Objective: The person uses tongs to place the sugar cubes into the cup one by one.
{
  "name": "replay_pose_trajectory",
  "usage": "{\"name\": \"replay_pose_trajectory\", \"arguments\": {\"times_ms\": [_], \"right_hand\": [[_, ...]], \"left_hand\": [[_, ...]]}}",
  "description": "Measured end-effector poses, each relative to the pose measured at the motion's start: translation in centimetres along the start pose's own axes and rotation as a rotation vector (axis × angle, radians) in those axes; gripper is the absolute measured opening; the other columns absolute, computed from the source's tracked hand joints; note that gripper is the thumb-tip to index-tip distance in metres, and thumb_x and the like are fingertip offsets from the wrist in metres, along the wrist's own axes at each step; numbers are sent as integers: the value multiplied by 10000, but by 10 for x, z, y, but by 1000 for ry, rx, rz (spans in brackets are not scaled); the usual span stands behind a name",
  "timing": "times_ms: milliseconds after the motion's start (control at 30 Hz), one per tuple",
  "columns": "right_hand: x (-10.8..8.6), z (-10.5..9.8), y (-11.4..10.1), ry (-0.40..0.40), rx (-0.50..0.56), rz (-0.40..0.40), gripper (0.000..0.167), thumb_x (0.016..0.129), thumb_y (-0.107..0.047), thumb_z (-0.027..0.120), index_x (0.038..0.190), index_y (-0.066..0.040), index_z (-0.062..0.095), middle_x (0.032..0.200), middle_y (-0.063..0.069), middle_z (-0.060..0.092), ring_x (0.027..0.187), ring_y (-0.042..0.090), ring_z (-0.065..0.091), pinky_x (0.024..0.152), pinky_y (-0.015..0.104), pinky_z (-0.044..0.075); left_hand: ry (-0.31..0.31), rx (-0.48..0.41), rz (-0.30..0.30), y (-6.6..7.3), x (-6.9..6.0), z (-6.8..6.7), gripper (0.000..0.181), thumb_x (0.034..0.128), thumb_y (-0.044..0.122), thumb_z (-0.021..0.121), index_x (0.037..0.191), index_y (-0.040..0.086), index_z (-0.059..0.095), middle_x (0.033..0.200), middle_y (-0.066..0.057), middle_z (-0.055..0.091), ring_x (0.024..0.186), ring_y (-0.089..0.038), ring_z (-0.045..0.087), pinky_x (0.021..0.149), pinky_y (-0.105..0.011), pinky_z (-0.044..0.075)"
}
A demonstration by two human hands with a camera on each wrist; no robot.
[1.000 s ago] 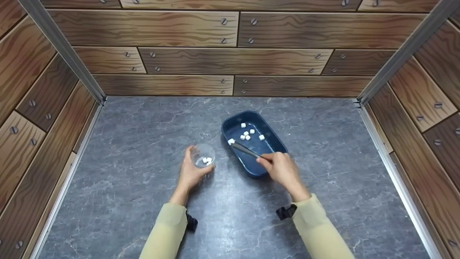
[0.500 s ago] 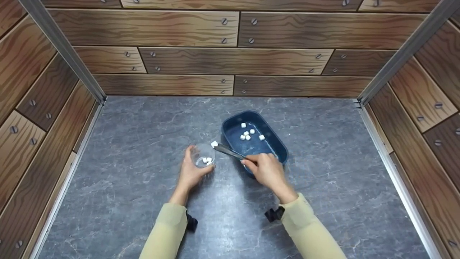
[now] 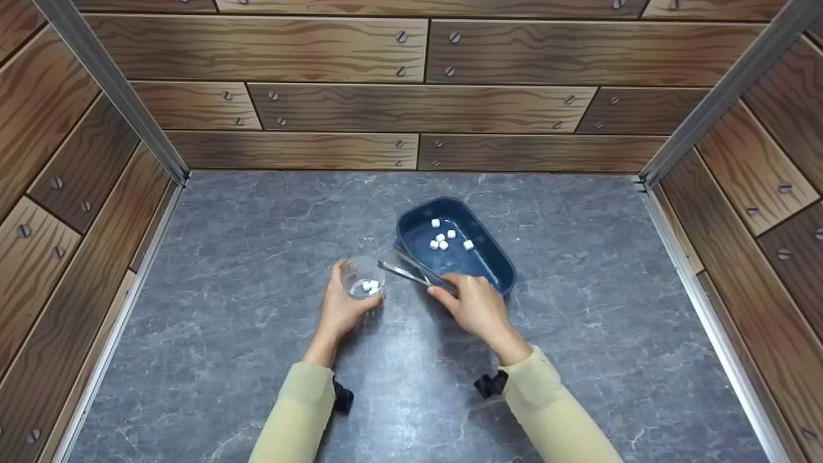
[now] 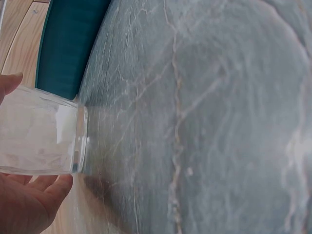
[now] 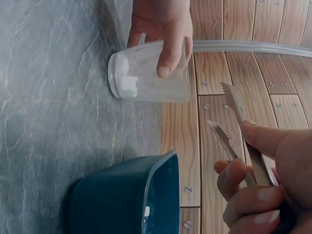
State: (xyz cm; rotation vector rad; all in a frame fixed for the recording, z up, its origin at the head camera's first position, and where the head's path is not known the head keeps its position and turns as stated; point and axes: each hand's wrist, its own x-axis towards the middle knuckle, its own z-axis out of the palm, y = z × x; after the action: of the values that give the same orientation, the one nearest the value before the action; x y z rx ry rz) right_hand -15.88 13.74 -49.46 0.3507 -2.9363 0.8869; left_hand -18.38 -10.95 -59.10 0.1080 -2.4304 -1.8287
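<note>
In the head view my left hand [image 3: 341,315] holds a clear plastic cup [image 3: 357,269] upright on the floor, thumb and fingers round its sides. A few white cubes [image 3: 370,287] lie at the cup's bottom. With my right hand [image 3: 479,312] I grip metal tongs [image 3: 404,272], whose tips stand between the cup and a dark blue tray [image 3: 503,263]. The right wrist view has the serrated tongs [image 5: 236,105] spread apart, nothing between their tips. Several more white cubes [image 3: 440,242] lie loose in the tray.
Grey marble-patterned flooring [image 3: 257,257] lies beneath everything. Wood-patterned panels [image 3: 418,106] rise at the back and both sides, with metal posts [image 3: 707,96] at the corners. The tray stands just right of the cup.
My right hand moved left, bringing the tongs with a white cube from the tray to the cup's rim. The tongs have since spread, and the cube is gone from their tips. My left hand stayed still.
</note>
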Motion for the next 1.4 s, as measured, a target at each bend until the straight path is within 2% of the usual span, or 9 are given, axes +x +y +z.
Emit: {"name": "replay_pose_trajectory", "arguments": {"times_ms": [233, 367, 467, 700, 900, 1133, 1300, 1400], "right_hand": [[-1, -5, 15, -7, 43, 51, 371, 916, -363, 694, 1131, -61, 724, 643, -49, 595, 498, 103, 469, 478, 314, 398], [-3, -8, 21, -6, 65, 74, 370, 925, -352, 687, 1131, -47, 718, 620, -49, 575, 475, 101, 455, 471, 295, 382], [-3, -10, 25, -13, 78, 95, 381, 931, -352, 679, 1143, -37, 708, 648, -30, 607, 484, 108, 476, 483, 304, 407], [-4, -15, 31, -36, 84, 142, 442, 940, -373, 662, 1212, -26, 677, 876, 52, 710, 581, 108, 569, 579, 332, 488], [-3, -17, 36, -28, 77, 157, 447, 936, -372, 668, 1201, -12, 679, 822, 45, 693, 563, 125, 547, 555, 320, 467], [-2, -19, 42, -43, 62, 184, 479, 937, -399, 657, 1222, -15, 668, 914, 94, 716, 599, 129, 593, 589, 352, 504], [-1, -21, 48, -53, -10, 202, 530, 936, -462, 633, 1239, -27, 660, 976, 117, 717, 674, 164, 629, 651, 420, 526], [0, -22, 51, -52, -57, 212, 542, 934, -488, 622, 1241, -43, 663, 968, 108, 716, 673, 184, 620, 638, 435, 512]], "left_hand": [[0, 31, -4, 0, 1, -1, 994, 676, 151, 895, 1457, -14, 304, 1391, -205, 507, 1277, -342, 489, 1068, -409, 378], [4, 42, 0, 1, 0, -2, 997, 678, 172, 903, 1456, -11, 307, 1395, -207, 503, 1280, -342, 489, 1067, -415, 380], [1, 47, 4, 2, -1, -2, 1032, 678, 205, 913, 1469, -20, 289, 1417, -221, 480, 1294, -352, 472, 1077, -433, 367], [-16, 82, 1, 2, -2, -5, 1081, 643, 313, 931, 1475, 28, 302, 1440, -218, 444, 1317, -365, 428, 1089, -480, 336], [-30, 66, 33, -1, -1, -7, 989, 646, 215, 912, 1437, 42, 344, 1381, -213, 499, 1245, -362, 497, 1061, -476, 368], [-22, 60, 26, 1, -2, -8, 984, 631, 231, 929, 1427, 43, 381, 1357, -194, 533, 1248, -357, 493, 1052, -475, 374], [-21, 65, 40, 1, -2, -9, 1004, 619, 241, 939, 1442, 42, 400, 1337, -195, 549, 1240, -360, 497, 1048, -479, 378], [-15, 61, 54, 1, -2, -9, 990, 613, 229, 942, 1434, 40, 423, 1324, -189, 561, 1222, -353, 513, 1043, -467, 386]]}}
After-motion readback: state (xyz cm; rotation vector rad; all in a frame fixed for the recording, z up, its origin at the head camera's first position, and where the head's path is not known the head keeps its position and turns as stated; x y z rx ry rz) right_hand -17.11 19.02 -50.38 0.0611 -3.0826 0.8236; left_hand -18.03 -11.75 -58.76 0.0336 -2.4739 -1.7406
